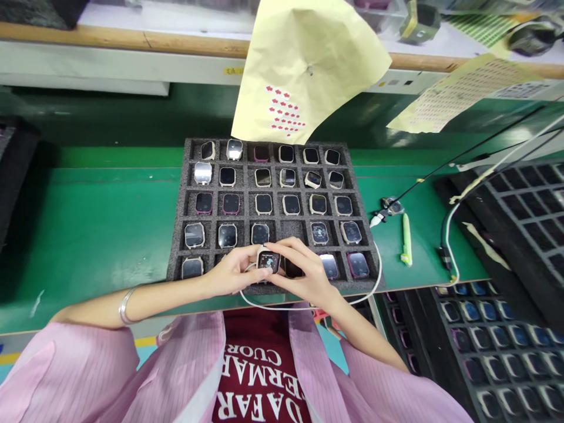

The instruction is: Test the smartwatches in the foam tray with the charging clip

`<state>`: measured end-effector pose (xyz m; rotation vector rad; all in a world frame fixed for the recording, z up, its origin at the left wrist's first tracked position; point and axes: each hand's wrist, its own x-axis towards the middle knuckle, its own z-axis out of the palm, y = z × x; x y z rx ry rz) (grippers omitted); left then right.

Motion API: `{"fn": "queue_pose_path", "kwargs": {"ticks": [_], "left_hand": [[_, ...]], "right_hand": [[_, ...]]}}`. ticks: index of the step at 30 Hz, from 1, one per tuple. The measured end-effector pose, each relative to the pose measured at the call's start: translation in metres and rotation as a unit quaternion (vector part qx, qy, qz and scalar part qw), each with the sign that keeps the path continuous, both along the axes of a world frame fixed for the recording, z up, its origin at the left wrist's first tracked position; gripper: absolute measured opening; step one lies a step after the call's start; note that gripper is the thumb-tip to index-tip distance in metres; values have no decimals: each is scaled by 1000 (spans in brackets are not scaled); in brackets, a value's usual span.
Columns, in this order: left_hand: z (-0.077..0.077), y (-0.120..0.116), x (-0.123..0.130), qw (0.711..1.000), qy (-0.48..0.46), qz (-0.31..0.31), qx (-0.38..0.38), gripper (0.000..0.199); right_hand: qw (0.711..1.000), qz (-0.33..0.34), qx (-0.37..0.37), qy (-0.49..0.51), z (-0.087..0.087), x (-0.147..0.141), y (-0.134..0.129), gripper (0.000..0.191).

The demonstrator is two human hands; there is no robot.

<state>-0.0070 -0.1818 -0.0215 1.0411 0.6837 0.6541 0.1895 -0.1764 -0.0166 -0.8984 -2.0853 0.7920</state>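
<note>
Between my two hands is a smartwatch case [269,261] without a strap, its screen lit. My left hand [235,270] grips its left side, with the thumb across the lower screen. Fingers of my right hand [306,270] close on its upper and lower right edges. A white cable [282,308] runs from near my left fingers, loops below both hands and rises on the right. Beneath them lies a grey foam tray [178,235] with watch cases in its compartments. One compartment [293,230] just above my right hand holds no watch. My hands hide part of the bottom row.
A yellow paper sheet [308,70] hangs over the tray's far edge. To the right are a green box-cutter-like tool [406,239] and black and white cables [449,229]. More watch trays [497,335] stand at lower right. A shelf edge [110,38] crosses the back.
</note>
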Motion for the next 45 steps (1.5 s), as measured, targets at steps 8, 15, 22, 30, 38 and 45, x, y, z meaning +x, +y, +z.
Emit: {"fn": "queue_pose_path", "kwargs": {"ticks": [8,15,22,30,38,45], "left_hand": [[4,-3,1,999,37,14,12,31],[4,-4,-1,999,25,6,-31,28],[2,-2,-1,998,-6,20,-56,33],[3,-3,-1,999,-13,26,-40,31],[3,-3,2,999,43,17,-5,28],[-3,-2,3,1000,20,3,-16,37]], "right_hand": [[996,31,-76,-23,12,8,-5,48],[978,58,-202,4,11,4,-5,47],[951,92,-285,74,3,-1,-5,44],[948,84,-289,105,0,-3,-6,43],[983,49,-175,-4,13,7,3,45],[994,19,-89,-56,18,2,5,41]]}}
